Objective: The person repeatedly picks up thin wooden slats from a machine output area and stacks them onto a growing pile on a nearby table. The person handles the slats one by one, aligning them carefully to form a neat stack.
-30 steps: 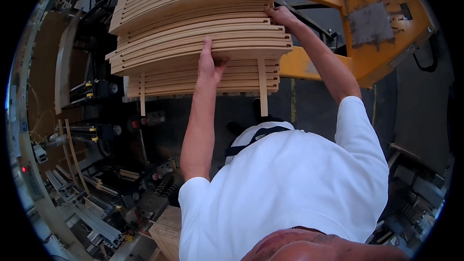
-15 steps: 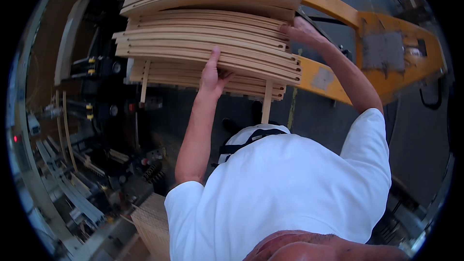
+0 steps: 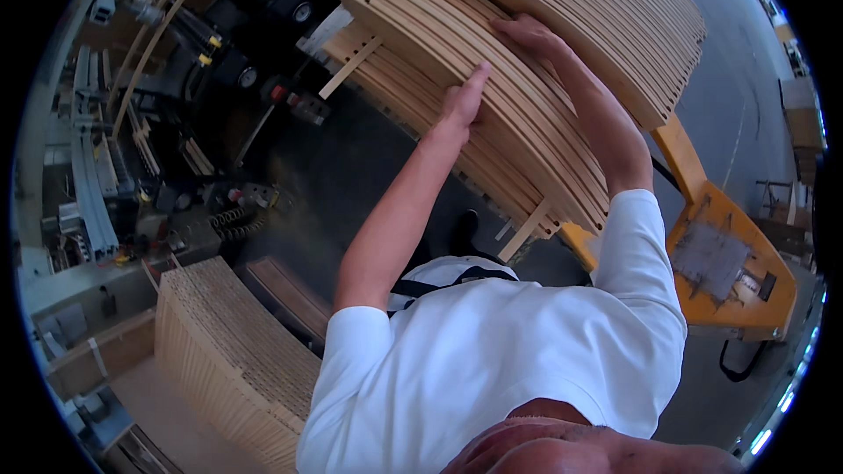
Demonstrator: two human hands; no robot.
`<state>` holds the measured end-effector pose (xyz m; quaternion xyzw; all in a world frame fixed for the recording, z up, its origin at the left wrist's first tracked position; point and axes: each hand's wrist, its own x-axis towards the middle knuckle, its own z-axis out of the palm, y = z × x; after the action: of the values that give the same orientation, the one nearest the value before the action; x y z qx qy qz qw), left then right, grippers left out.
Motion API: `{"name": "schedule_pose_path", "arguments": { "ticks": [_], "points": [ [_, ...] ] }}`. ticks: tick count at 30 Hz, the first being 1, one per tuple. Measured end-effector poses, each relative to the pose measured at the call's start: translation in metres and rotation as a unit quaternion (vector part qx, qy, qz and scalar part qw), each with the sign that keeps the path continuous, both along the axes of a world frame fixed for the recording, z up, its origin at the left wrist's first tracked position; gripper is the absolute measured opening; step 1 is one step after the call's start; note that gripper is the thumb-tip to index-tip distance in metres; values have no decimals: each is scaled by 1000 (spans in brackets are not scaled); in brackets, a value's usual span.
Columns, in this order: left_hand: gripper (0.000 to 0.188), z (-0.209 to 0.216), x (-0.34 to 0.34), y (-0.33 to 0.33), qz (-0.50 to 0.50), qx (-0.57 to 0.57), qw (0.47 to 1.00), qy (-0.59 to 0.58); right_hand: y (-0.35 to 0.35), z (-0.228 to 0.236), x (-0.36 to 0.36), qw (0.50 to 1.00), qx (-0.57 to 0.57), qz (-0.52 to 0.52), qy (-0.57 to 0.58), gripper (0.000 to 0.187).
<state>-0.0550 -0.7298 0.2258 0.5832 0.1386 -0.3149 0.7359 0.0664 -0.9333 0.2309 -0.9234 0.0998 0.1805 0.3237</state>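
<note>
The left hand [image 3: 464, 104] is pressed to the front face of the near row of curved wooden slats [image 3: 536, 114], thumb laid up over the slats' top edges; its other fingers are mostly hidden, so I cannot tell how firmly they close. The right hand [image 3: 533, 35] reaches over to the far side of that row, fingertips dipping toward the gap before the rear row [image 3: 606, 22] — whether they clamp a slat cannot be seen. The rear row runs off the upper edge, and the right forearm covers part of the near row, which sits on two wooden strips [image 3: 351, 68] above a lower layer of slats [image 3: 496, 167]. The forks of the yellow pallet truck [image 3: 711, 259] are largely hidden.

Compared with half a second ago, the view has swung round: the rows slant down to the right, the right hand is farther from their right end — and much more of the slat stack [image 3: 228, 333] at lower left shows
</note>
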Motion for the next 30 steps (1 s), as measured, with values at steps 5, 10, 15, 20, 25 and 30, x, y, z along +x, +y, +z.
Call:
{"name": "schedule_pose_path", "arguments": {
  "ticks": [5,10,15,20,25,30],
  "points": [
    [80,-7,0,-3,8,-17,1000,10,-2,-17,11,999,-29,20,-21,76],
    [79,1,-17,12,48,22,999,2,23,-20,2,999,-28,33,-26,77],
    [81,2,-37,33,49,9,999,-1,53,-7,-19,999,-15,25,-14,83],
    [84,6,-40,43,36,15,999,17,68,13,-34,999,-10,30,10,86],
    [85,14,-44,45,3,16,1000,15,55,2,-32,999,-28,25,-9,81],
    [87,9,-43,52,-2,16,1000,22,63,29,-64,962,-188,95,-176,62]
  ]
}}
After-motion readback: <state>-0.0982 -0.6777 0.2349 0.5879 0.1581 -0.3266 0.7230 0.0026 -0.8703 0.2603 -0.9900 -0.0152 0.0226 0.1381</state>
